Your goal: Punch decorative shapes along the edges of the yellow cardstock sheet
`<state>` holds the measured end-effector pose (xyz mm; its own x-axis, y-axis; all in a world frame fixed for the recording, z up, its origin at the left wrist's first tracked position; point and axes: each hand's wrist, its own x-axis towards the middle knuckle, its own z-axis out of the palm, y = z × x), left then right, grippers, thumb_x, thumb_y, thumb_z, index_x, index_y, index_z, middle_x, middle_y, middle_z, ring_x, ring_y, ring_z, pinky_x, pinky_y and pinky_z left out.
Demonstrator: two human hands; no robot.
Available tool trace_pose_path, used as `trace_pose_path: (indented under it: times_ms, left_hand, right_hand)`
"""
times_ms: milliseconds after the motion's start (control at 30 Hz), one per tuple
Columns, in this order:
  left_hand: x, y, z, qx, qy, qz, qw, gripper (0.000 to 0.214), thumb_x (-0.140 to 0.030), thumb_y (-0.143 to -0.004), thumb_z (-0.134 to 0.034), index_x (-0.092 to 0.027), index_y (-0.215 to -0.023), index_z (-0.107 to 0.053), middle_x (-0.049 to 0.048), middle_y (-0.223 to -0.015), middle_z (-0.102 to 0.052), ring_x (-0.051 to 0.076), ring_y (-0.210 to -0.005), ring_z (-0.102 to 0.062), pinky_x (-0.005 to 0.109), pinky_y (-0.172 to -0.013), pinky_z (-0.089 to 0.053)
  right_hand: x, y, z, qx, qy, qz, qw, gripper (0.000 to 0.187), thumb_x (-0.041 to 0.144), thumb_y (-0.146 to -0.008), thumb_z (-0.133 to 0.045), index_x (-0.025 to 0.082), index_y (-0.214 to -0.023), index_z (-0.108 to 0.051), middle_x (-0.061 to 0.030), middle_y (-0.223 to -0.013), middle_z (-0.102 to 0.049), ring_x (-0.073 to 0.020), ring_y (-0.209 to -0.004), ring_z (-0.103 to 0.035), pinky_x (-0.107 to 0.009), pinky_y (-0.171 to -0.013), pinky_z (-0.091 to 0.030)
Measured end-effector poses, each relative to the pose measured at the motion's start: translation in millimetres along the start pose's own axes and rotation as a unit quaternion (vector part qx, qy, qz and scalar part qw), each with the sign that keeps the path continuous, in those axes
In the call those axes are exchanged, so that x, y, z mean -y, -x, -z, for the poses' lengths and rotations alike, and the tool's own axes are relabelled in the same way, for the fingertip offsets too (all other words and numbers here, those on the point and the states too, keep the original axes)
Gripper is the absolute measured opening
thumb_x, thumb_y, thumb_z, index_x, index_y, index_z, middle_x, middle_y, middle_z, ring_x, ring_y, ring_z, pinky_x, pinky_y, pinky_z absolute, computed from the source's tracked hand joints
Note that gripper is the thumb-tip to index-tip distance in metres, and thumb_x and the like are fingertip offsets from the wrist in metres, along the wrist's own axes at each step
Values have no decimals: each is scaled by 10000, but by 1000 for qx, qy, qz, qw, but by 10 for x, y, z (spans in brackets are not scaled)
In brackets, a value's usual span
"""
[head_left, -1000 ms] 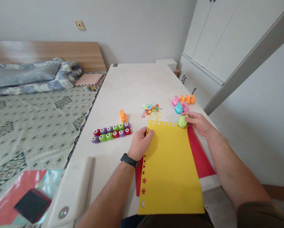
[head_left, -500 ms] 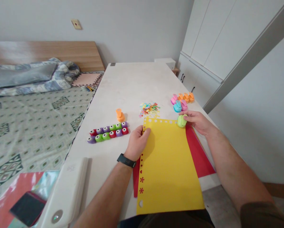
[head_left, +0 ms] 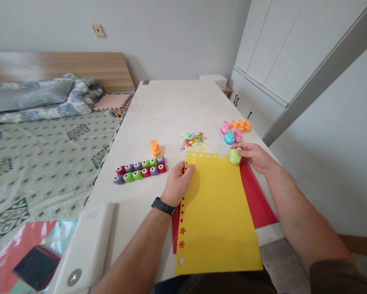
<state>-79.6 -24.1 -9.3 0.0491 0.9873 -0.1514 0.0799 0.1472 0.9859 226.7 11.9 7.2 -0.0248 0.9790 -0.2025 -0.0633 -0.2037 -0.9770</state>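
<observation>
The left hand (head_left: 177, 183) was spread open on a yellow cardstock sheet (head_left: 217, 216), right by its top corner, and the right hand (head_left: 253, 157) was gripping a green paper punch (head_left: 235, 157) at the top edge. Red paper (head_left: 258, 204) sat underneath on the desk (head_left: 171, 110), with cut-out confetti (head_left: 192, 141) just above and more punches (head_left: 139, 170) nearby, pretty handy.

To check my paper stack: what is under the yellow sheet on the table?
A red paper sheet lies under the yellow sheet, showing past its right and left edges. The covered red area cannot be seen, nor whether anything else lies between them.
</observation>
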Motion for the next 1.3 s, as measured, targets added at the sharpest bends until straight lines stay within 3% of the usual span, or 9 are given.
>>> trace_pose_path:
  times_ms: [1300]
  left_hand:
    - [-55,12,14,-2,-15,6,1000,282,-469,-776,-700,-206,-772,-599,-40,-583,-541,134,-531,-505,233,-497,-356]
  right_hand:
    - [-18,-14,-15,-9,4,-10,1000,414,396,-589,-935,204,-927,-795,-50,-851,-757,-240,-788,-677,-394,-796,-504]
